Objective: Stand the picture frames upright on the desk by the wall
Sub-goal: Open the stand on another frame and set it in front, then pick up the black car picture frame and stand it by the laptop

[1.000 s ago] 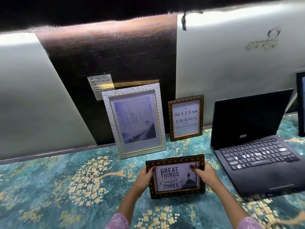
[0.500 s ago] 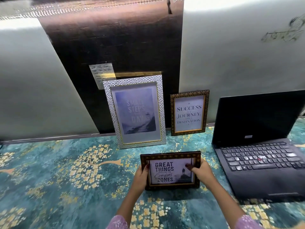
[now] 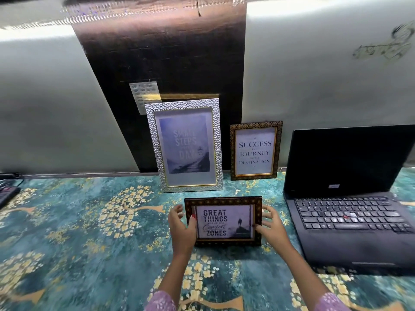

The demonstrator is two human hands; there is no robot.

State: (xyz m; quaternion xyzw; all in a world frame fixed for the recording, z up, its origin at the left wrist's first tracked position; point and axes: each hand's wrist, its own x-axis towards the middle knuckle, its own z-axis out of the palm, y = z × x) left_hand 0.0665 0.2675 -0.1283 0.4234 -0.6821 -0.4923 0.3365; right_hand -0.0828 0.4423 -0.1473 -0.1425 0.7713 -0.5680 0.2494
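Note:
A small dark patterned frame [image 3: 224, 199] reading "Great things… comfort zones" stands upright on the teal floral desk [image 3: 78, 232], away from the wall. My left hand [image 3: 180, 227] holds its left edge, thumb over the front. My right hand [image 3: 272, 226] is at its right edge with fingers spread and only the thumb tip touching. Behind it, a large silver frame [image 3: 185, 145] and a small dark gold-trimmed frame [image 3: 256, 150] lean upright against the wall.
An open black laptop [image 3: 350, 198] sits just right of the frames, close to my right hand. A dark device [image 3: 6, 194] lies at the desk's left edge. A dark panel [image 3: 161, 52] with a taped note covers the wall.
The small frame has gone from tilted back in both hands to standing on the desk, a little nearer the wall. My right fingers have spread away from its edge.

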